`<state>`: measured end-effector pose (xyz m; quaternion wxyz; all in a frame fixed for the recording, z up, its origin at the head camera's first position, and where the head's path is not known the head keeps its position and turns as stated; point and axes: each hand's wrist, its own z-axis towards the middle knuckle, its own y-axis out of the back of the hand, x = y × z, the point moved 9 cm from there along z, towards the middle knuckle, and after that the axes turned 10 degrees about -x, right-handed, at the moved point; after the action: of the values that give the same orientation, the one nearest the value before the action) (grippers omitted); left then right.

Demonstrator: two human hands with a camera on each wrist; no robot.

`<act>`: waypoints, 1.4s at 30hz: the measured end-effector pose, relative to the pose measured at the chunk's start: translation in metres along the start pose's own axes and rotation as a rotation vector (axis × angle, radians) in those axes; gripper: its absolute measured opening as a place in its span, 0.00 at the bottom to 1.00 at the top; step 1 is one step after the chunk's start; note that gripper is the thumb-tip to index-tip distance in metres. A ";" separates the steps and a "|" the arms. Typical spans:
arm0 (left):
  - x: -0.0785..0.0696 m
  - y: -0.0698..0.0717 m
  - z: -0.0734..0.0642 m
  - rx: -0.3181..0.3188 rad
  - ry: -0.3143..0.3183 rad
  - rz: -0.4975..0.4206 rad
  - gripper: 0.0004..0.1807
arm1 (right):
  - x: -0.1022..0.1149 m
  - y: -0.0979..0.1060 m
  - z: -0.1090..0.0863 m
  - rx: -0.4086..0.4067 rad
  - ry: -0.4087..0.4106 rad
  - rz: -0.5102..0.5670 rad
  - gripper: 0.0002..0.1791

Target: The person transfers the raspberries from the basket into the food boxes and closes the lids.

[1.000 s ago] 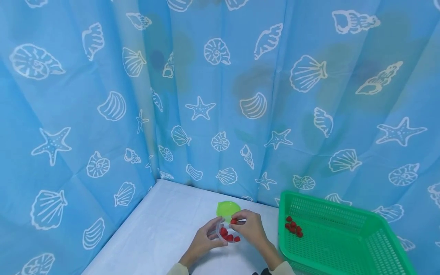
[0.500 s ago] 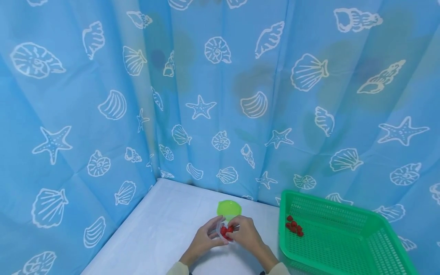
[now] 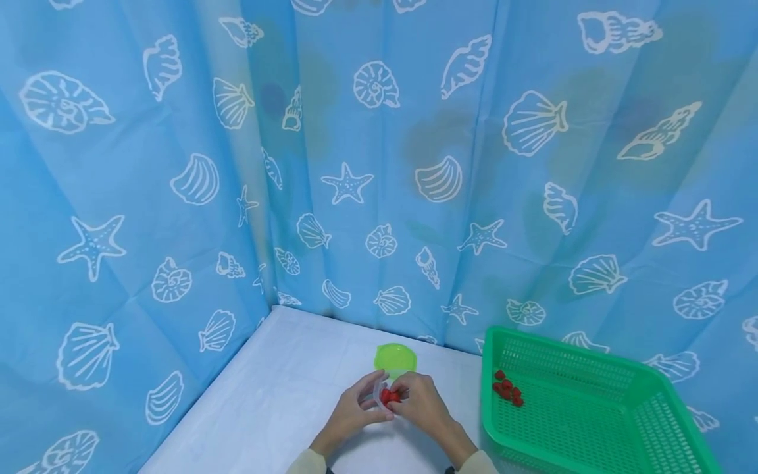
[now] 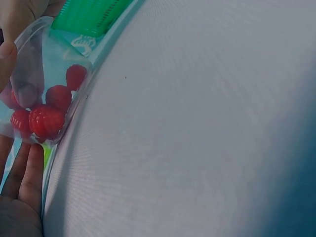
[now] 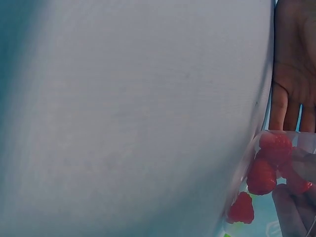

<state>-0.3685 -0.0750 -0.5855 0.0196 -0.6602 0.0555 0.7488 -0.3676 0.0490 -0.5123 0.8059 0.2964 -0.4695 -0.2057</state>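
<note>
My left hand (image 3: 349, 416) holds a small clear plastic container (image 3: 379, 391), tilted, its fingers and thumb round the sides. Several red raspberries (image 4: 47, 121) lie inside, seen through the wall in both wrist views. My right hand (image 3: 422, 403) reaches into the container with curled fingers. In the right wrist view, its fingers (image 5: 289, 212) close about one raspberry (image 5: 297, 181) among the others, partly hidden by the fingers and plastic. Just behind the hands, a lime-green lid (image 3: 395, 357) lies flat on the white table (image 3: 296, 375).
To the right stands a large green plastic basket (image 3: 592, 454) with perforated walls. Several more raspberries (image 3: 507, 387) sit in its left part. A blue curtain (image 3: 379, 197) with white shell prints borders the table at the back and left.
My right hand has moved left and down, bringing a raspberry from above the container's edge to the raspberries inside. The left hand keeps holding the container in nearly the same place.
</note>
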 end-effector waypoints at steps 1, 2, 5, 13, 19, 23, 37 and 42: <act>0.000 0.001 0.000 -0.002 0.003 0.002 0.48 | 0.000 -0.001 0.000 0.003 0.000 -0.006 0.10; -0.001 0.001 -0.001 -0.002 0.002 0.002 0.48 | 0.000 -0.001 0.000 0.007 0.000 -0.010 0.10; -0.001 0.001 -0.001 -0.005 0.005 0.007 0.48 | -0.002 -0.004 0.002 0.026 -0.005 -0.030 0.10; -0.001 0.001 -0.002 -0.005 0.002 0.008 0.47 | -0.006 -0.009 0.005 0.068 -0.033 -0.067 0.09; 0.000 0.000 0.002 -0.007 0.010 0.017 0.48 | -0.004 -0.006 0.005 0.088 -0.053 -0.078 0.09; 0.000 0.000 0.002 -0.016 0.028 0.023 0.48 | -0.002 -0.003 0.006 0.110 -0.065 -0.087 0.09; 0.003 -0.002 0.000 -0.023 0.047 0.049 0.47 | 0.028 0.109 0.030 -0.136 -0.060 -0.015 0.09; 0.004 -0.001 0.000 -0.020 0.050 0.038 0.47 | 0.012 0.159 0.042 -0.223 -0.047 0.011 0.08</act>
<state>-0.3691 -0.0743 -0.5900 -0.0028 -0.6777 0.0612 0.7328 -0.3898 0.1470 -0.3819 0.8236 0.1976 -0.4641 -0.2591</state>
